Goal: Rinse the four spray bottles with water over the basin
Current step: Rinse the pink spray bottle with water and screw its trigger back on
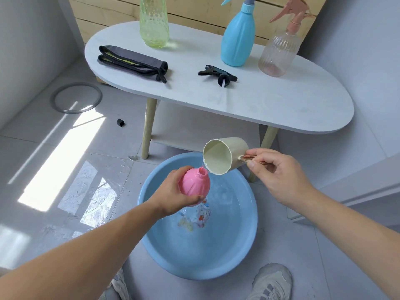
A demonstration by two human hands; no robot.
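Note:
My left hand (173,198) grips a pink bottle (195,181) with its spray head off, tilted over the blue basin (238,245). My right hand (279,174) holds a cream cup (225,154) by its coppery handle and tips it so a thin stream of water runs into the bottle's open neck. The basin holds shallow water. On the white table (270,105) stand a green bottle (154,22), a blue spray bottle (238,40) and a clear ribbed spray bottle (279,53) with a pink trigger. A black trigger head (216,74) lies loose on the table.
A folded grey cloth (134,62) lies on the table's left part. On the tiled floor are a grey ring (75,97) and a small black cap (120,122), with wet patches left of the basin. My shoes (270,282) stand at the basin's near edge.

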